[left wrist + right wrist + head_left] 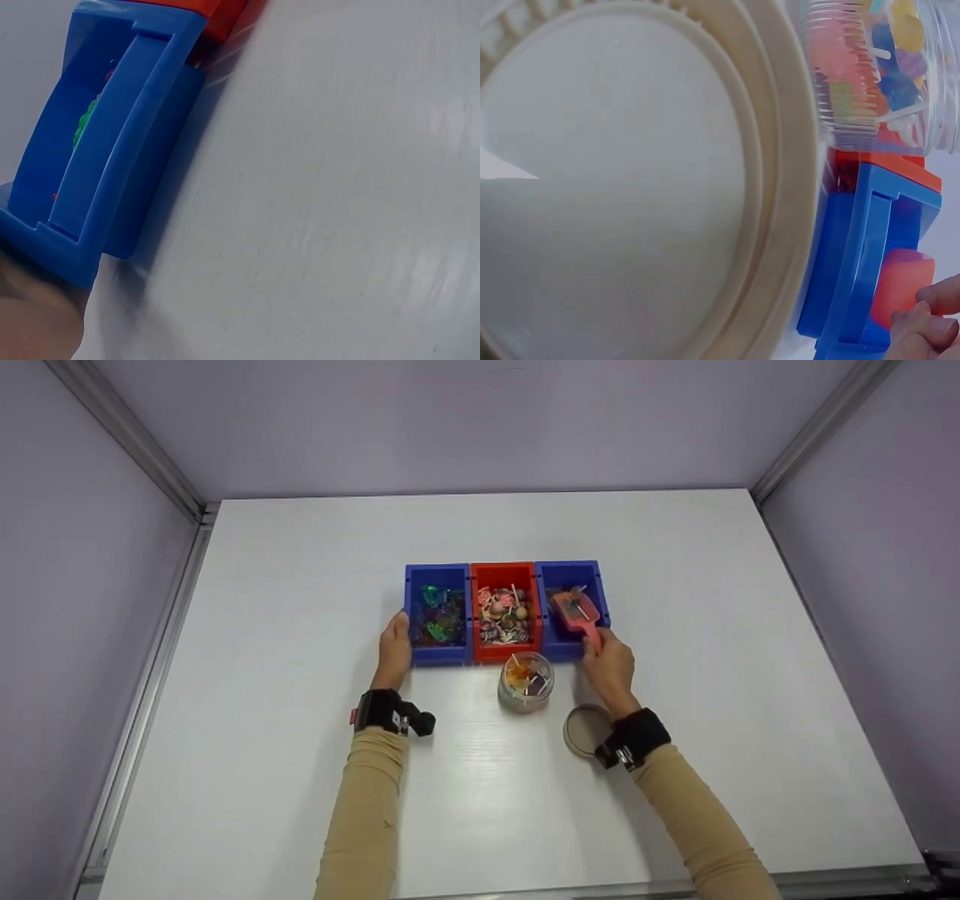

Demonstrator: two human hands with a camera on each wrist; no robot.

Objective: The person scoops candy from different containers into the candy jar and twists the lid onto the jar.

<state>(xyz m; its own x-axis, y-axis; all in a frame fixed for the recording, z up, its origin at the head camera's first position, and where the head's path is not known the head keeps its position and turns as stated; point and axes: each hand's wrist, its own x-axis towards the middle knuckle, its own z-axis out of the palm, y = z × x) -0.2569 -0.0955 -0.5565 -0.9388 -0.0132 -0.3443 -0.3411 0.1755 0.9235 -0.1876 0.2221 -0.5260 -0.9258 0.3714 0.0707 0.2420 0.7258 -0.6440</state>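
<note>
My right hand [610, 666] grips the handle of a pink scoop [576, 613] at the right blue bin [571, 649]. Wrapped lollipops with pale sticks show in the scoop. The right wrist view also catches the scoop [904, 281] and fingertips around its handle. My left hand [394, 652] rests against the outer side of the left blue bin [441, 655]; how its fingers lie is hidden. Green wrapped candies [441, 628] lie inside that bin. Near the right bin stands a clear jar [525, 701] with colourful lollipops in it.
Between the blue bins sits a red bin [504, 651] full of lollipops [506, 615]. A round beige lid [587, 730] lies on the white table [480, 810] by my right wrist. Grey panels [465, 427] enclose the table at the back and sides.
</note>
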